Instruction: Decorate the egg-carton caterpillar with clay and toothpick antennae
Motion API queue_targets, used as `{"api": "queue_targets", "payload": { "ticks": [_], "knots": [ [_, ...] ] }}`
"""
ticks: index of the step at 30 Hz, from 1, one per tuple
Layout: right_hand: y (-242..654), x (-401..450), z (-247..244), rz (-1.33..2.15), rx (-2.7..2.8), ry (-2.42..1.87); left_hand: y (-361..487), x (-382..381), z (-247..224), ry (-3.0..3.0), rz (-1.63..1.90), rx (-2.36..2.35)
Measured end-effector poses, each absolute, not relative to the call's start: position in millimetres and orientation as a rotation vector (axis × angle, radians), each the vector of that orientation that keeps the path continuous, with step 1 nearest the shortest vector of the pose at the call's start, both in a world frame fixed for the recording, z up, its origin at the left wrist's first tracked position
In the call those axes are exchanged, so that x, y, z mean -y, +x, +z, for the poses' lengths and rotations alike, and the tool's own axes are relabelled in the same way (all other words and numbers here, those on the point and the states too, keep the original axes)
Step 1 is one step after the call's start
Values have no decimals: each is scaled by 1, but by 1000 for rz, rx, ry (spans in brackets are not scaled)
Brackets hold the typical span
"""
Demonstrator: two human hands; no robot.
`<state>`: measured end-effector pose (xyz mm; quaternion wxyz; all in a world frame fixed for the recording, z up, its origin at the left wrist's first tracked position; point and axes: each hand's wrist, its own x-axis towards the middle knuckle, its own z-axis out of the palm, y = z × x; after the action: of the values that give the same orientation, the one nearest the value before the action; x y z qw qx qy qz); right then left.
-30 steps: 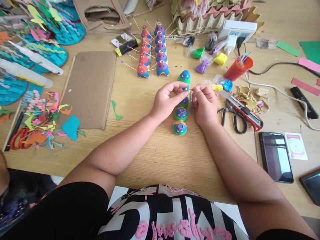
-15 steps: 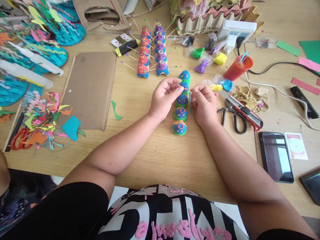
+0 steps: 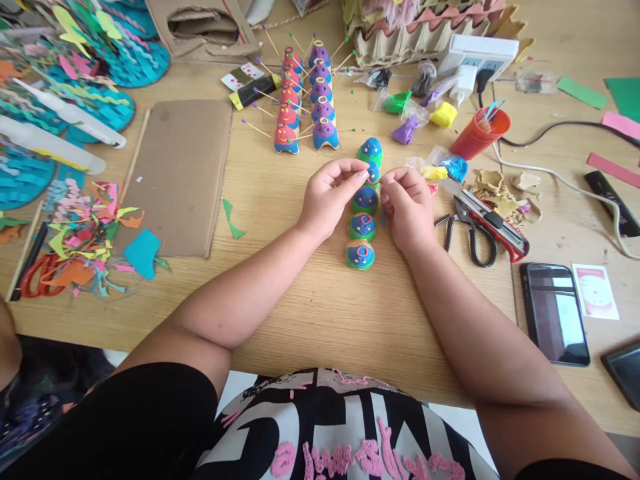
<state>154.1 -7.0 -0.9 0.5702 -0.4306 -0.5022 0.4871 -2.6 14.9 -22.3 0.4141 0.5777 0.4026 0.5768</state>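
While blue-green figure row [image 3: 365,200] runs between hands [image 3: 327,200], both pinched; whether grasping anything, cannot tell

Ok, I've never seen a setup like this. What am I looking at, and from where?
There's no machine: these are a person's bare hands, left hand and right hand, seen from a camera worn on their head, looking forward and down. On the wooden table, five blue-and-green figures form a row between the hands. The fingertips are close together; something small and reddish seems pinched there, too tiny to identify. Beyond are red figures and purple figures. A craft knife lies right, a cardboard sheet left.
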Motion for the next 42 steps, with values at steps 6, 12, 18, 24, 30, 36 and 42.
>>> {"api": "queue_targets", "payload": {
  "ticks": [6,12,18,24,30,36,42],
  "knots": [
    [154,5,-4,1144,1189,-1008,-4,-13,-21,1483,1446,-996],
    [154,5,-2,1133,1230,-1069,-3,-10,-20,1545,1423,-990],
    [154,8,1,1112,1275,-1130,-3,-9,-19,1576,1423,-1010],
    [153,8,2,1090,1311,-1138,-4,-10,-19,1590,1433,-1056],
    [153,8,1,1053,1327,-1154,-3,-8,-16,1596,1416,-1089],
    [153,9,1,1026,1332,-1178,-2,-7,-14,1593,1407,-1128],
    [152,9,4,1027,1344,-1181,-2,-6,-14,1612,1410,-1146]
  ]
}}
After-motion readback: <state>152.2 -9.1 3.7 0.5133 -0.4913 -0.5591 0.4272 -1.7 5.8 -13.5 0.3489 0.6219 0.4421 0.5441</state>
